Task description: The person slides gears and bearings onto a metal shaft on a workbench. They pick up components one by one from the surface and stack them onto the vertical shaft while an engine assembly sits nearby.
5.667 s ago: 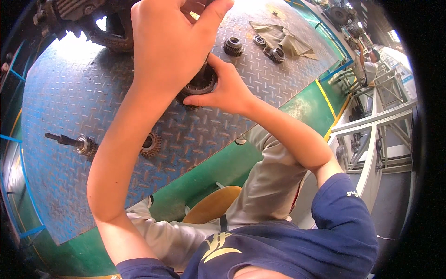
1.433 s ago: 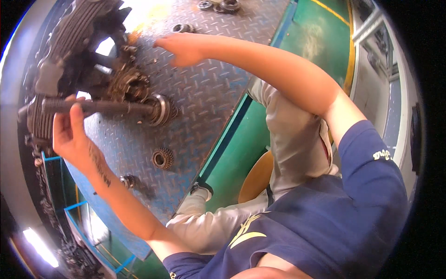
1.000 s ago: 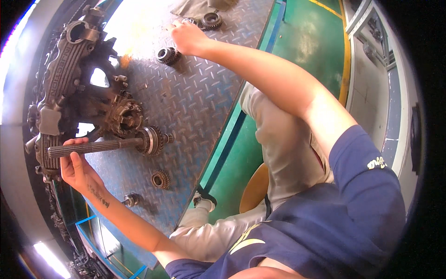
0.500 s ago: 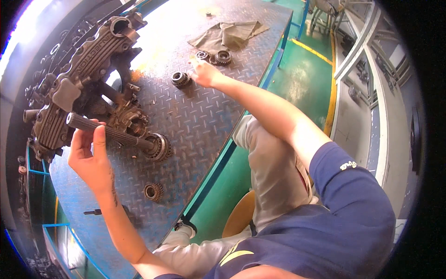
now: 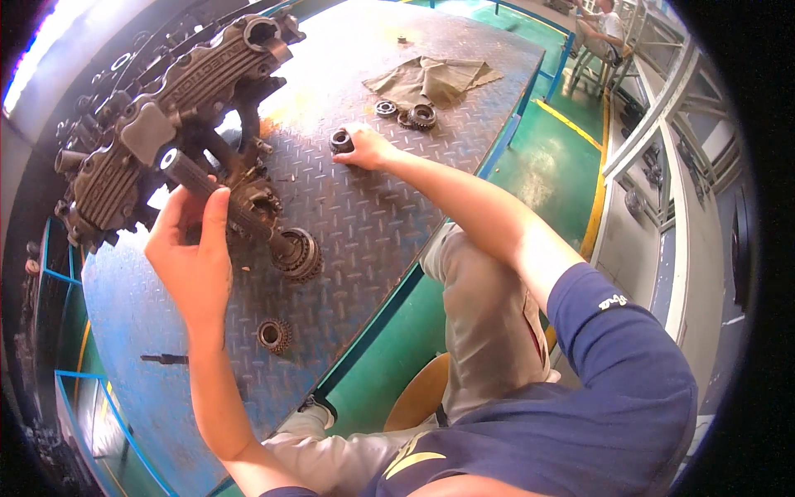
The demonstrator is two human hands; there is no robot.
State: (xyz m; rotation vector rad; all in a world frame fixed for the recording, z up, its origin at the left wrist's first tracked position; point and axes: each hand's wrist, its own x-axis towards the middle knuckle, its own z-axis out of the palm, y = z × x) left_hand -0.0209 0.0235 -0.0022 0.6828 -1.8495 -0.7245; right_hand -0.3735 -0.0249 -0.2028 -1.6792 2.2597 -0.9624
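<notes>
Thumb and fingers of my left hand (image 5: 195, 248) are closed around the upper part of a dark splined shaft (image 5: 189, 176). The shaft leans, its pale-ringed end up toward the engine. At its lower end a toothed gear (image 5: 300, 255) rests on or just above the metal tabletop. Farther off, my right hand (image 5: 368, 149) has its fingers around a small dark gear (image 5: 340, 139) that looks to be on the table. A bearing ring (image 5: 386, 108) and another gear (image 5: 421, 116) lie just beyond that hand. A separate gear (image 5: 273, 335) sits nearer me.
A large engine block (image 5: 149, 128) stands along the left side. The worktable (image 5: 364, 240) has a diamond-plate top. At the far side lies a grey-brown cloth (image 5: 435, 79). A thin dark tool or pin (image 5: 165, 359) lies near left. Another person (image 5: 609, 29) sits at the far right.
My right hand has come down onto the small gear from beside it and now grips it. The view has shifted, and the left hand still holds the shaft, now tilted more steeply.
</notes>
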